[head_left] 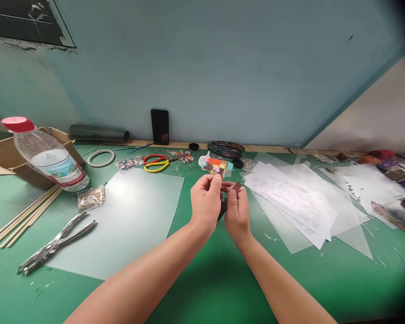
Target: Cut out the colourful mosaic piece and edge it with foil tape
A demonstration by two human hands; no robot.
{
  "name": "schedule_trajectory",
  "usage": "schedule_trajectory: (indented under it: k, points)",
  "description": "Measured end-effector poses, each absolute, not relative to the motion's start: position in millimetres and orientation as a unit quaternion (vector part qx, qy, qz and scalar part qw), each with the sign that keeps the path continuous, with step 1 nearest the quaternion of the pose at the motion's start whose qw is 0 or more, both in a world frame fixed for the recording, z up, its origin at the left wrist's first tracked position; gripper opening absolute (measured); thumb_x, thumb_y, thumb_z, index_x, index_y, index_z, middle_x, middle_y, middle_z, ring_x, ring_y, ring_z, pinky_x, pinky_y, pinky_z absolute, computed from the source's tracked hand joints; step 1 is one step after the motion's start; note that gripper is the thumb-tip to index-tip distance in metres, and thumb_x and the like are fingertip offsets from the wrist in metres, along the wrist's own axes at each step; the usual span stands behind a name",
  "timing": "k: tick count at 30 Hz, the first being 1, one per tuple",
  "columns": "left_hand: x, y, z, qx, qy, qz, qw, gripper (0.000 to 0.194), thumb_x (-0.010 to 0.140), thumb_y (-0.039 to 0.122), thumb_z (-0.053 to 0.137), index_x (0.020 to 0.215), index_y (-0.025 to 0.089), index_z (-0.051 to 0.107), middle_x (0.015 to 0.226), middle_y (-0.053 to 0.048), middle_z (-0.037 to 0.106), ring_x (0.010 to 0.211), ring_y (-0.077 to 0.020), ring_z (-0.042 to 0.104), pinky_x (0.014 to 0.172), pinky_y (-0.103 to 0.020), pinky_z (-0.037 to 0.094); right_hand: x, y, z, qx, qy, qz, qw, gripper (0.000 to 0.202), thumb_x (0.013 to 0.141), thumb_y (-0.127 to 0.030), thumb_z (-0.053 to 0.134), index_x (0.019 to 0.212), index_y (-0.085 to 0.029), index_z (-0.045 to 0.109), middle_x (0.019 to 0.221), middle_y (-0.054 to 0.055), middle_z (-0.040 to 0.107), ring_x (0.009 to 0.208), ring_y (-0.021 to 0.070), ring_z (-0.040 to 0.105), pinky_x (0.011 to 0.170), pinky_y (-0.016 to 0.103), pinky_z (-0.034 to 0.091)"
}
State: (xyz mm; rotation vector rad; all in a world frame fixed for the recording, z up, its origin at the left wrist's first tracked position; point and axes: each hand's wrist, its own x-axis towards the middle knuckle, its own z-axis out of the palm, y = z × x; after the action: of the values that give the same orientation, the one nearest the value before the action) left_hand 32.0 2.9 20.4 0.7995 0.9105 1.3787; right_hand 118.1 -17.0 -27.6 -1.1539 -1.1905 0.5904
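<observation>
My left hand (205, 200) is closed, its thumb pressed on the curled fingers; what it grips is mostly hidden. Just beyond its thumb tip shows a colourful flat cutout (216, 164) in orange, yellow, brown and pale blue. Whether the thumb touches that cutout or only overlaps it in view, I cannot tell. Close beside, my right hand (237, 211) pinches a small flat brown piece (237, 186) between thumb and fingers. A dark object (222, 209) shows low in the gap between both hands, partly covered by them.
A clear plastic sheet (145, 202), pliers-like metal tool (54, 245), wooden sticks (30, 216) and tilted bottle (50, 155) are leftward. Behind lie yellow-and-red-handled scissors (157, 164), a tape ring (101, 158) and a phone (160, 127) against the wall. Papers (290, 193) lie rightward.
</observation>
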Motion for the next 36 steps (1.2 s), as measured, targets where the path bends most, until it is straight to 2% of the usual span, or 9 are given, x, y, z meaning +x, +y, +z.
schedule_trajectory:
  k: [3, 7, 10, 14, 16, 21, 26, 31, 36]
  points:
    - [34, 9, 19, 0.392, 0.399, 0.564, 0.608, 0.026, 0.089, 0.039, 0.065, 0.074, 0.019, 0.058, 0.062, 0.006, 0.048, 0.055, -0.0091, 0.044, 0.055, -0.022, 0.039, 128, -8, -25, -0.507, -0.393, 0.327, 0.694, 0.043, 0.100, -0.065, 0.047, 0.088, -0.023, 0.051, 0.084, 0.000, 0.057, 0.059, 0.0117, 0.055, 0.042, 0.023, 0.044]
    - [27, 19, 13, 0.441, 0.427, 0.517, 0.596, 0.026, 0.090, 0.038, 0.063, 0.074, 0.018, 0.059, 0.064, 0.005, 0.052, 0.057, -0.0090, 0.045, 0.059, -0.022, 0.040, 135, -2, -18, -0.466, -0.357, 0.375, 0.718, 0.050, 0.086, -0.071, 0.066, 0.089, -0.023, 0.052, 0.074, -0.004, 0.052, 0.054, 0.0099, 0.050, 0.040, 0.020, 0.040]
    - [25, 25, 13, 0.463, 0.431, 0.477, 0.610, 0.025, 0.089, 0.036, 0.063, 0.073, 0.018, 0.059, 0.063, 0.004, 0.052, 0.054, -0.0088, 0.044, 0.056, -0.022, 0.039, 133, -2, -13, -0.475, -0.341, 0.441, 0.681, 0.050, 0.072, -0.055, 0.087, 0.093, -0.021, 0.059, 0.064, -0.007, 0.051, 0.044, 0.0077, 0.044, 0.035, 0.020, 0.035]
    - [25, 28, 19, 0.473, 0.408, 0.413, 0.662, 0.022, 0.085, 0.031, 0.066, 0.069, 0.018, 0.056, 0.056, 0.006, 0.048, 0.048, -0.0081, 0.041, 0.050, -0.021, 0.035, 134, -5, -9, -0.475, -0.325, 0.453, 0.680, 0.044, 0.079, -0.049, 0.083, 0.069, -0.019, 0.053, 0.054, -0.006, 0.048, 0.041, 0.0076, 0.044, 0.034, 0.019, 0.033]
    - [24, 30, 22, 0.494, 0.392, 0.378, 0.678, 0.023, 0.085, 0.029, 0.064, 0.066, 0.018, 0.055, 0.052, 0.006, 0.046, 0.047, -0.0082, 0.039, 0.050, -0.022, 0.034, 138, -6, -7, -0.468, -0.331, 0.450, 0.685, 0.042, 0.081, -0.046, 0.082, 0.067, -0.018, 0.054, 0.055, -0.005, 0.049, 0.043, 0.0077, 0.045, 0.034, 0.018, 0.033]
    - [16, 40, 22, 0.559, 0.341, 0.342, 0.674, 0.037, 0.089, 0.038, 0.062, 0.060, 0.018, 0.050, 0.051, 0.003, 0.046, 0.051, -0.0095, 0.042, 0.051, -0.023, 0.036, 154, -8, -4, -0.463, -0.397, 0.442, 0.658, 0.033, 0.084, -0.044, 0.080, 0.074, -0.017, 0.063, 0.055, -0.004, 0.052, 0.044, 0.0083, 0.045, 0.035, 0.019, 0.035]
    - [5, 50, 23, 0.576, 0.333, 0.349, 0.660, 0.030, 0.087, 0.043, 0.068, 0.073, 0.017, 0.061, 0.060, 0.002, 0.055, 0.052, -0.0104, 0.048, 0.053, -0.026, 0.041, 159, -11, -2, -0.468, -0.487, 0.375, 0.635, 0.033, 0.088, -0.047, 0.076, 0.076, -0.018, 0.065, 0.063, -0.002, 0.061, 0.044, 0.0097, 0.052, 0.037, 0.023, 0.040]
    - [-3, 54, 29, 0.595, 0.331, 0.340, 0.648, 0.034, 0.088, 0.043, 0.068, 0.067, 0.017, 0.062, 0.061, -0.001, 0.059, 0.056, -0.0121, 0.053, 0.060, -0.028, 0.044, 154, -9, -7, -0.540, -0.497, 0.270, 0.623, 0.038, 0.089, -0.055, 0.072, 0.079, -0.019, 0.066, 0.054, -0.002, 0.061, 0.044, 0.0135, 0.058, 0.045, 0.027, 0.047]
    - [-5, 52, 38, 0.575, 0.347, 0.351, 0.653, 0.039, 0.091, 0.045, 0.065, 0.064, 0.017, 0.064, 0.057, -0.002, 0.059, 0.057, -0.0139, 0.054, 0.062, -0.028, 0.044, 153, -11, -11, -0.536, -0.529, 0.233, 0.615, 0.039, 0.085, -0.054, 0.075, 0.104, -0.020, 0.069, 0.064, -0.002, 0.064, 0.052, 0.0141, 0.058, 0.050, 0.028, 0.045]
